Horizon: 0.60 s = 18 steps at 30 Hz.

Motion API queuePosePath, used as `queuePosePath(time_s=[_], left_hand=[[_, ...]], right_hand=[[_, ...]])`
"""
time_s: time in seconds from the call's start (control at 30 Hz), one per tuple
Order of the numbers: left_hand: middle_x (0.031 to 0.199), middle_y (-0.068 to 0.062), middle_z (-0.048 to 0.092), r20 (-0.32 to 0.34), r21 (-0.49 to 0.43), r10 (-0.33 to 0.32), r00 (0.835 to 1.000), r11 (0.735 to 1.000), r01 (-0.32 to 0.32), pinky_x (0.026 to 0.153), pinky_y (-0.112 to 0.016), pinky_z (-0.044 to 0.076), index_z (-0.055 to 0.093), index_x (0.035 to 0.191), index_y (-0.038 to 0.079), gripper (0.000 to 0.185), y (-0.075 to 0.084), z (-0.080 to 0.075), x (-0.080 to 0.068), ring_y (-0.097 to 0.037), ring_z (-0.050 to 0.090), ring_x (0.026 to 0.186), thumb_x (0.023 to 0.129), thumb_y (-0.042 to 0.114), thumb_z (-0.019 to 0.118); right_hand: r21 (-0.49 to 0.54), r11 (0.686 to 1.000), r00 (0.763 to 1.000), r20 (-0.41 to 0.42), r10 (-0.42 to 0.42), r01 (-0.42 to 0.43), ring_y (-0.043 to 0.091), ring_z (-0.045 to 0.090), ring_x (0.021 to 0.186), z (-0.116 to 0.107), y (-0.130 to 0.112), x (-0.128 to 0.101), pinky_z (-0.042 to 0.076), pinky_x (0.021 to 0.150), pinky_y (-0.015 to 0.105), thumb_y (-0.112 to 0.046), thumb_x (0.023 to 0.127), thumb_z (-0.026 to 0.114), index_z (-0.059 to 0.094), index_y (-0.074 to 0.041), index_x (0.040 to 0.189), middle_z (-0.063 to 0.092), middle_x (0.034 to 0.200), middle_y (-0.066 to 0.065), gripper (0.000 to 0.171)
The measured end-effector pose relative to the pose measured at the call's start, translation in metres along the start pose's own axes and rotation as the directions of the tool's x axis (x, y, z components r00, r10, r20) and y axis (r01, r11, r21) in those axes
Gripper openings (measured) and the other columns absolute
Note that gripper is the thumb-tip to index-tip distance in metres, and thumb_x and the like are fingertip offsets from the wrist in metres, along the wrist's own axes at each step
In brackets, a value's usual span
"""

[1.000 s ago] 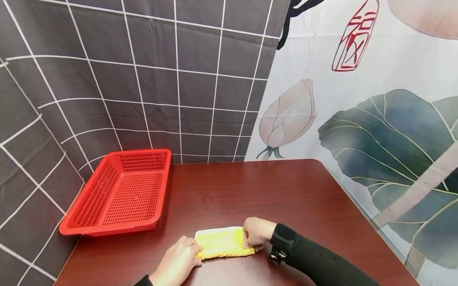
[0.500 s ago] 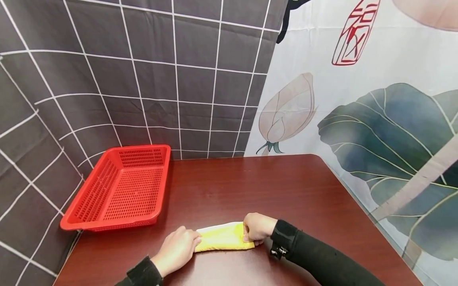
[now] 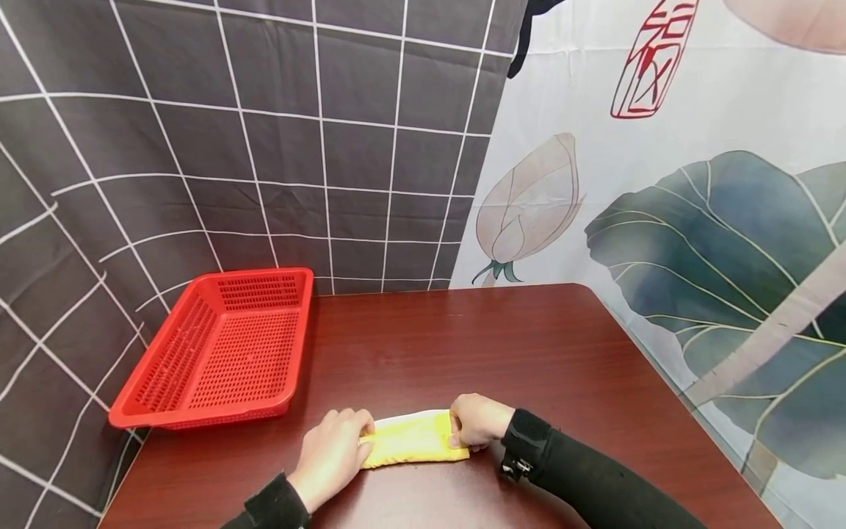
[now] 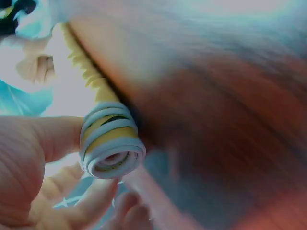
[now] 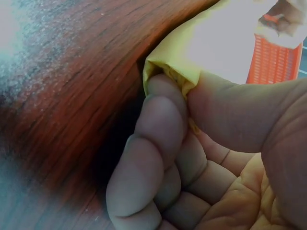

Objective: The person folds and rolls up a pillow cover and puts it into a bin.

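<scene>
A rolled or folded yellow cloth (image 3: pixel 410 439) with a white far edge lies crosswise near the table's front. The left hand (image 3: pixel 335 450) holds its left end, thumb at the near side and fingers over the far side. Seen from the left wrist, that cloth end (image 4: pixel 114 155) shows coiled pale-edged layers with yellow between them, and the thumb (image 4: pixel 57 139) presses against it. At the other end, the right hand (image 3: pixel 481 420) pinches the cloth's corner. In the right wrist view the thumb (image 5: pixel 235 112) lies on top, with the index finger tucked inside the fold.
A red perforated plastic basket (image 3: pixel 247 360) stands at the table's back left, with no contents visible. The brown wooden table (image 3: pixel 456 338) borders a grey grid-patterned curtain (image 3: pixel 357 162) behind and a white lotus-print cloth (image 3: pixel 548 95) on the right.
The left hand has shifted up over the cloth's left end, its fingers now further over the far side. The right hand keeps its pinch almost unmoved. The head view has tilted slightly.
</scene>
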<state>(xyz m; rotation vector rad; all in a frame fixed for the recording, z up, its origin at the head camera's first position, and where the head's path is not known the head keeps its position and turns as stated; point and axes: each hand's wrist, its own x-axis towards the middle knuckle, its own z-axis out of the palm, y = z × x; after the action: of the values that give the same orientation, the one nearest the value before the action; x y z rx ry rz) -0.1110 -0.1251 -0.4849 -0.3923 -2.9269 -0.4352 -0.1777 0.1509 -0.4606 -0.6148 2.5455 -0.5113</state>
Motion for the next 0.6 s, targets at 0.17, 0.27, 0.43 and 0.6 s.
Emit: queuePosePath(time_s=[0.17, 0.27, 0.43, 0.6], left_hand=[[0.077, 0.006, 0.056, -0.180, 0.260, 0.313, 0.933, 0.929, -0.262, 0.064, -0.028, 0.040, 0.067, 0.071, 0.024, 0.018, 0.002, 0.007, -0.009, -0.015, 0.050, 0.075, 0.074, 0.016, 0.084], [0.074, 0.006, 0.052, -0.204, 0.303, 0.436, 0.877, 0.880, -0.367, 0.063, -0.026, 0.038, 0.066, 0.068, 0.022, 0.018, 0.001, 0.008, -0.013, -0.015, 0.047, 0.072, 0.069, 0.021, 0.084], [0.076, 0.006, 0.053, -0.130, 0.258, 0.465, 0.876, 0.869, -0.423, 0.064, -0.024, 0.040, 0.069, 0.074, 0.020, 0.027, -0.001, 0.005, -0.015, -0.014, 0.047, 0.074, 0.064, 0.031, 0.091], [0.079, 0.005, 0.057, -0.092, 0.240, 0.457, 0.885, 0.873, -0.426, 0.065, -0.026, 0.044, 0.073, 0.080, 0.018, 0.027, -0.003, 0.003, -0.016, -0.015, 0.051, 0.077, 0.065, 0.025, 0.095]], right_hand=[[-0.031, 1.000, 1.000, -0.007, -0.001, 0.001, 0.010, 0.049, 0.054, 0.000, 0.000, 0.001, 0.038, 0.054, 0.024, -0.021, 0.090, 0.086, 0.060, -0.016, 0.069, 0.055, 0.061, -0.005, 0.034], [-0.067, 0.998, 1.000, -0.025, -0.007, 0.005, 0.010, 0.048, 0.058, 0.000, 0.000, 0.000, 0.037, 0.058, 0.025, -0.022, 0.090, 0.086, 0.060, -0.016, 0.070, 0.053, 0.064, -0.005, 0.034], [-0.171, 0.985, 0.994, -0.106, -0.026, 0.008, 0.010, 0.046, 0.063, 0.004, 0.002, -0.004, 0.037, 0.062, 0.029, -0.029, 0.086, 0.089, 0.056, -0.022, 0.073, 0.050, 0.069, -0.008, 0.037], [-0.333, 0.899, 0.892, -0.250, -0.376, 0.285, 0.004, 0.044, 0.068, 0.016, 0.010, -0.007, 0.038, 0.064, 0.023, -0.014, 0.080, 0.090, 0.056, -0.025, 0.075, 0.049, 0.072, -0.013, 0.036]])
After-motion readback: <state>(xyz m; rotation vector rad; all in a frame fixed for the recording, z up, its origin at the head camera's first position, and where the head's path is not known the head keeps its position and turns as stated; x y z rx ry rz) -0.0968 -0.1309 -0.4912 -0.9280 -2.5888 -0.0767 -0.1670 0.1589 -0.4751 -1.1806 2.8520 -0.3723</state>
